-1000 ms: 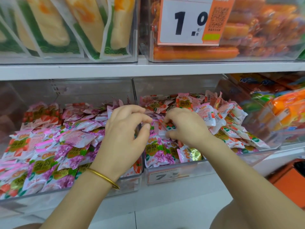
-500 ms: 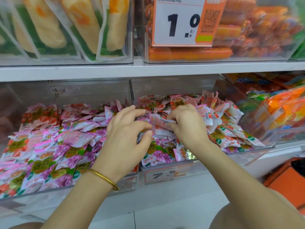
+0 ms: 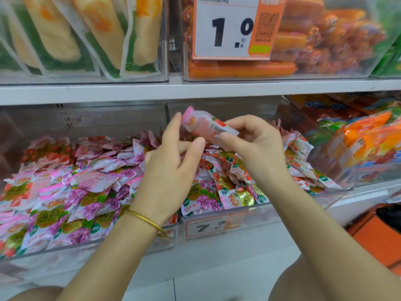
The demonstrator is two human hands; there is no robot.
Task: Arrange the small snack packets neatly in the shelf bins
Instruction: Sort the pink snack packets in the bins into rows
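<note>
The packet [image 3: 209,126], pink and red with a white label, is held in the air well above the 7.9 tag [image 3: 206,224], clear of the heap [image 3: 234,187] that fills the bin [image 3: 282,210] behind that tag. It tilts, pink end up and to the left. The right hand [image 3: 256,146] pinches its lower, right end between curled forefinger and thumb, the other fingers folded behind. The left hand [image 3: 169,168], up and left of the tag, is looser: its forefinger lies along the pink end and its thumb sits at the underside, a light pinch with the remaining fingers relaxed. A bangle [image 3: 149,222] circles that wrist, level with the tag. The packet looks light and soft, a slick film pillow that will crinkle and slide rather than break, so the flat sealed ends are probably the surest places to hold it; a squeeze on the puffed middle may let it squirt free. Laid flat on the loose heap, it could easily skate off its neighbours. Left of the tag a second bin [image 3: 130,245] holds a purple and pink heap [image 3: 76,187] lying in rough rows. Right of the tag are orange packs [image 3: 368,135] in a tilted bin. Far above it, past the shelf board [image 3: 86,92], hangs a 1.0 sign [image 3: 230,31] in front of orange sausages [image 3: 238,69].
</note>
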